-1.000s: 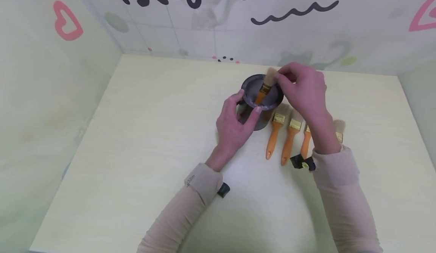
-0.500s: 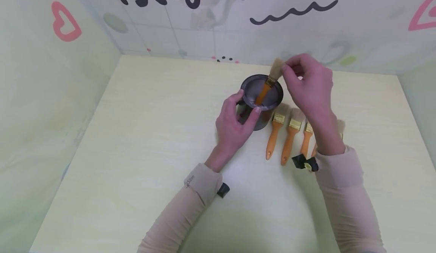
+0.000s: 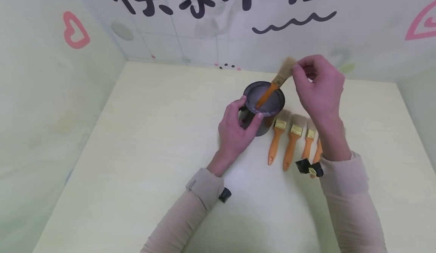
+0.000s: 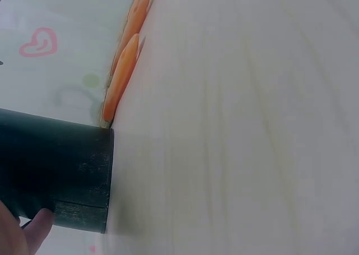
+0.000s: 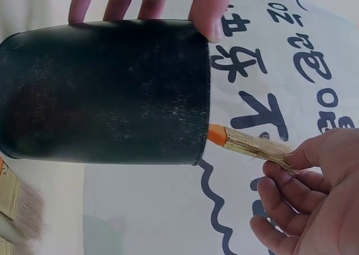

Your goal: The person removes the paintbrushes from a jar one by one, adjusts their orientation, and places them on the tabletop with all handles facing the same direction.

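Observation:
A dark cylindrical pot (image 3: 260, 130) stands upright on the table, its mouth facing up. My left hand (image 3: 235, 126) grips its near left side, the thumb at the rim. With thumb and fingertips my right hand (image 3: 320, 83) pinches the bristle tips of a paintbrush (image 3: 279, 79). That brush leans to the right, its orange handle down inside the pot and its bristles above the rim. In the right wrist view the brush's metal ferrule (image 5: 241, 143) sticks out past the rim, and the bristles end between thumb and fingers.
Several orange-handled paintbrushes (image 3: 293, 139) lie in a row right of the pot, some partly hidden by the right forearm. The pale table (image 3: 153, 132) meets a printed wall (image 3: 218, 45) behind the pot.
The right hand has moved right, drawing the brush's bristle end outward so it leans further over the right rim. The left hand stays on the pot. The head view has shifted slightly.

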Motion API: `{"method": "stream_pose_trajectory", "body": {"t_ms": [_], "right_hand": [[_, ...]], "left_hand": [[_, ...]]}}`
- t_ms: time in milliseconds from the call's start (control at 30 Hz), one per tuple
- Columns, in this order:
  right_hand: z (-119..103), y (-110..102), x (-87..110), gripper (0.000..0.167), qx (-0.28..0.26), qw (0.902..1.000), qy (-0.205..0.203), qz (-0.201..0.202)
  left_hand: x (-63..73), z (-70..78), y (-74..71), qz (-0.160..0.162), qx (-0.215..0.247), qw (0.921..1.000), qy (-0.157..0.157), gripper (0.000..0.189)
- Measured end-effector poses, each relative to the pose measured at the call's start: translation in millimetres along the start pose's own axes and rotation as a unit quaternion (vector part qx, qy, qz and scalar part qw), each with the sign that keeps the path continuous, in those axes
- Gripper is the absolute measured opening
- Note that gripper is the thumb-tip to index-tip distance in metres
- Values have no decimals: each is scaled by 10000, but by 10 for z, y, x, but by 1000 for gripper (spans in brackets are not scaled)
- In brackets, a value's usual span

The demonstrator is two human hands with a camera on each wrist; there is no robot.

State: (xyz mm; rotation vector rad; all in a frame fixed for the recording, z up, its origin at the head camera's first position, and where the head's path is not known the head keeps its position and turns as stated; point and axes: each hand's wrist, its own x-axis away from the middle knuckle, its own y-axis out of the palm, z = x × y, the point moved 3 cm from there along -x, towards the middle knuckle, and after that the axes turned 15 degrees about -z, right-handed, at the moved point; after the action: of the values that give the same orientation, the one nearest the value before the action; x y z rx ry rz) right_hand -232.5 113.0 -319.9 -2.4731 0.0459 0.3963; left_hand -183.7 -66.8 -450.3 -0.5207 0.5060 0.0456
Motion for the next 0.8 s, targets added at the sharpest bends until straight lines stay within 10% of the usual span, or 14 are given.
{"method": "stream_pose_trajectory", "body": {"t_ms": [533, 800], "right_hand": [[1, -498, 179, 12, -886, 9866, -628, 1215], [299, -772, 394, 18, -2417, 9322, -755, 2586]], "left_hand": [[8, 5, -5, -36, 28, 10000, 69, 52], [3, 32, -6, -72, 93, 9999, 86, 53]]}}
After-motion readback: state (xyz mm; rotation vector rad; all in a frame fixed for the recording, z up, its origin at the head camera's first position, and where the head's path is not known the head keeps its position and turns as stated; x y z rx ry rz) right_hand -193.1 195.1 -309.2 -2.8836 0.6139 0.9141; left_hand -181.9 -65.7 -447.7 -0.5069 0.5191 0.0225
